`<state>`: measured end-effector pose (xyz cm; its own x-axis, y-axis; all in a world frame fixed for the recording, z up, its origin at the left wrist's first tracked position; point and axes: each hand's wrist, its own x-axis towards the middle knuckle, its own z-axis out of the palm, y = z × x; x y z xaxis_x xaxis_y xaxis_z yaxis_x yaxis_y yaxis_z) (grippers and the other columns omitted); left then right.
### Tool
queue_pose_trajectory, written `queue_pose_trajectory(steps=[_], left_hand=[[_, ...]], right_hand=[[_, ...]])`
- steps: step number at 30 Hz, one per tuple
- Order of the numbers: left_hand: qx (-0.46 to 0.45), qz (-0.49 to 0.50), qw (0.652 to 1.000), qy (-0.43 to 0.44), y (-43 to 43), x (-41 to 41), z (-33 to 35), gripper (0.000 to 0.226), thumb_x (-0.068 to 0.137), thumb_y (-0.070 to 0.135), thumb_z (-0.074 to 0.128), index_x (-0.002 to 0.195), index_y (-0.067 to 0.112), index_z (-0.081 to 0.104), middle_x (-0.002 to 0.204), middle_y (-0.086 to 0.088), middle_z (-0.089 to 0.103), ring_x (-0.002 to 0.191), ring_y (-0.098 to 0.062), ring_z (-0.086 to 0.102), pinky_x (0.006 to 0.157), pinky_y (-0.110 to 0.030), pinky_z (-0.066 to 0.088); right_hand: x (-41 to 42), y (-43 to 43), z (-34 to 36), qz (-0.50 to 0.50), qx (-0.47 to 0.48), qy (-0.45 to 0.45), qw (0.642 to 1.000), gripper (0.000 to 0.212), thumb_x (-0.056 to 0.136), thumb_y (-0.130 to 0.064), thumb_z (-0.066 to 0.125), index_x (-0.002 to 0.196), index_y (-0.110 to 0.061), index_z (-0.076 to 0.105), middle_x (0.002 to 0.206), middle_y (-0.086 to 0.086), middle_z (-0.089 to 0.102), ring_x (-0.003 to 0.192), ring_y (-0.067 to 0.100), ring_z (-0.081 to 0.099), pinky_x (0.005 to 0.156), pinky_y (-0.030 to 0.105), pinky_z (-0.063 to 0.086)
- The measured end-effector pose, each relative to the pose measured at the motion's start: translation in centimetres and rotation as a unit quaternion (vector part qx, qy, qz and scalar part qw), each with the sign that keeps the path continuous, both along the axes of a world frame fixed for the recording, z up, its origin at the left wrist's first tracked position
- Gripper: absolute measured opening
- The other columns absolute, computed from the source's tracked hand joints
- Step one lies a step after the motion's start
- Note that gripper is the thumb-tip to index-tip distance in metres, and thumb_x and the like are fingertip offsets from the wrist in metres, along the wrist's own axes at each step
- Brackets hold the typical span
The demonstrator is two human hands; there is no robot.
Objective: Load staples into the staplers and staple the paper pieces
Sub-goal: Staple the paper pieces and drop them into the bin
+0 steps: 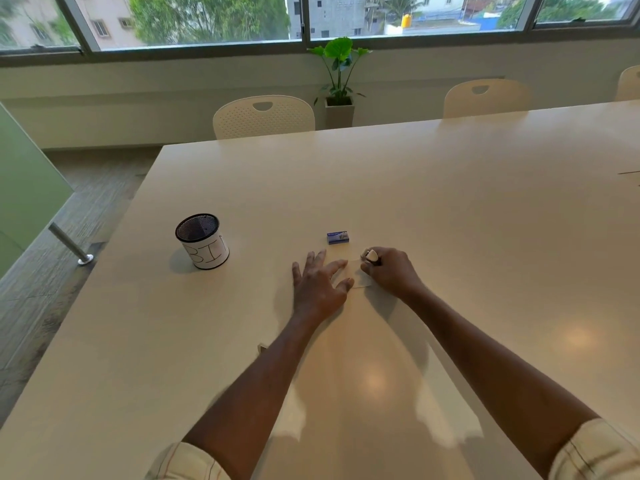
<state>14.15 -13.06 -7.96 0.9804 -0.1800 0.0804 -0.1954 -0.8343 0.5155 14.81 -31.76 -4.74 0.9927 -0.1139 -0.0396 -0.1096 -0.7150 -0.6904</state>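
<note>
A small white paper piece point(357, 274) lies flat on the table between my hands. My left hand point(318, 285) rests on its left edge with fingers spread, pinning it down. My right hand point(390, 271) is closed around a small white stapler point(371, 255), whose tip pokes out above my fingers at the paper's upper right corner; most of the stapler is hidden in my fist. A small blue staple box point(337, 237) sits just beyond the paper.
A black mesh cup labelled BIN point(203, 241) stands on the table point(450, 209) to the left. A tiny object point(262, 347) lies beside my left forearm. Chairs point(264, 116) line the far edge, with a potted plant point(340, 81) behind.
</note>
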Motion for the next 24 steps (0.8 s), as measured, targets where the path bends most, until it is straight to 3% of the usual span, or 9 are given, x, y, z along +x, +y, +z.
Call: queue_pose_trajectory(steps=[8, 12, 15, 20, 24], left_hand=[[0.014, -0.007, 1.0, -0.025, -0.1, -0.7, -0.1, 0.052, 0.1, 0.053, 0.059, 0.151, 0.043, 0.054, 0.174, -0.007, 0.031, 0.165, -0.028, 0.016, 0.132, -0.06, 0.003], [0.014, -0.008, 0.999, -0.032, 0.0, -0.7, -0.3, 0.052, 0.1, 0.053, 0.06, 0.15, 0.042, 0.055, 0.174, -0.007, 0.033, 0.165, -0.028, 0.017, 0.132, -0.061, 0.004], [0.019, -0.012, 0.999, -0.04, 0.0, -0.8, -0.4, 0.052, 0.101, 0.052, 0.059, 0.151, 0.041, 0.054, 0.174, -0.007, 0.033, 0.165, -0.027, 0.018, 0.132, -0.062, 0.005], [0.009, -0.009, 0.999, -0.046, 0.0, -1.0, -0.5, 0.055, 0.101, 0.053, 0.057, 0.154, 0.039, 0.051, 0.172, -0.005, 0.036, 0.164, -0.025, 0.021, 0.132, -0.062, 0.006], [-0.044, -0.011, 0.998, -0.053, 0.0, -1.4, -0.1, 0.054, 0.099, 0.048, 0.063, 0.151, 0.042, 0.053, 0.164, 0.0, 0.05, 0.161, -0.024, 0.03, 0.132, -0.06, 0.011]], right_hand=[[1.2, 0.6, -0.1, -0.01, -0.021, -0.004, 1.0, 0.015, 0.1, -0.024, 0.074, 0.11, -0.013, 0.074, 0.107, 0.01, 0.069, 0.096, 0.025, 0.066, 0.077, 0.035, 0.051], [1.1, 0.3, 0.6, -0.02, 0.068, 0.003, 0.997, 0.013, 0.1, -0.023, 0.074, 0.109, -0.013, 0.072, 0.102, 0.007, 0.071, 0.096, 0.026, 0.066, 0.085, 0.042, 0.055], [0.5, -0.1, 0.5, -0.04, 0.096, -0.006, 0.995, 0.023, 0.094, -0.023, 0.081, 0.11, -0.012, 0.07, 0.1, 0.005, 0.069, 0.093, 0.024, 0.064, 0.082, 0.043, 0.057], [-1.0, -0.7, 0.3, -0.025, 0.134, -0.014, 0.991, 0.015, 0.09, -0.017, 0.086, 0.1, -0.015, 0.075, 0.092, 0.005, 0.073, 0.083, 0.02, 0.066, 0.072, 0.035, 0.056], [-2.1, -0.8, 0.4, -0.01, 0.198, -0.009, 0.98, 0.009, 0.092, -0.011, 0.083, 0.101, -0.012, 0.082, 0.09, 0.003, 0.077, 0.073, 0.013, 0.066, 0.061, 0.016, 0.052]])
